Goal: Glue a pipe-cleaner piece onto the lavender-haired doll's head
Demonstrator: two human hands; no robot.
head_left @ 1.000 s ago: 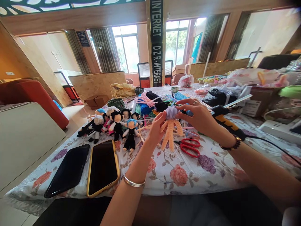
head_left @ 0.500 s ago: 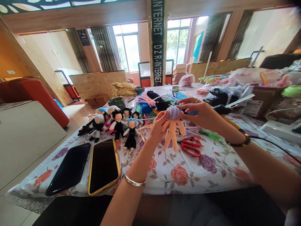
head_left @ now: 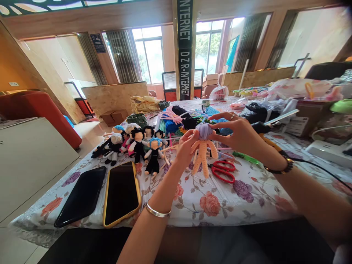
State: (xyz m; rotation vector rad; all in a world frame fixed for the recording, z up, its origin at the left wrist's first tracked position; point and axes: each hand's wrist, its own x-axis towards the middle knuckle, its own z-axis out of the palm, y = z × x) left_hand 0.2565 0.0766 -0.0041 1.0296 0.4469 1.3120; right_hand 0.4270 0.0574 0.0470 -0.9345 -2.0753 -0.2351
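Observation:
A small doll point(head_left: 202, 156) with a peach body and dangling limbs hangs upright above the table, its head covered in lavender strands. My left hand point(head_left: 186, 146) is closed on the left side of its head. From the right, my right hand point(head_left: 233, 132) pinches the lavender hair between thumb and fingers. Below and to the right of the doll lie red-handled scissors point(head_left: 224, 172). A green tool point(head_left: 246, 157) rests beyond them, partly behind my right forearm. Behind my hands is a heap of coloured pipe-cleaner-like strands point(head_left: 172, 117).
Several finished-looking dolls point(head_left: 137, 143) are grouped at the left. A yellow-cased phone point(head_left: 122, 194) and a black tray-like object point(head_left: 81, 196) lie nearer. A yellow-and-black tool point(head_left: 271, 141) with a cord is at the right, near a white power strip point(head_left: 327, 152). Flowered cloth point(head_left: 189, 209) covers the table.
Both hands stay on the doll's head with only slight finger shifts. My right hand has tilted a little. The table's objects keep their places.

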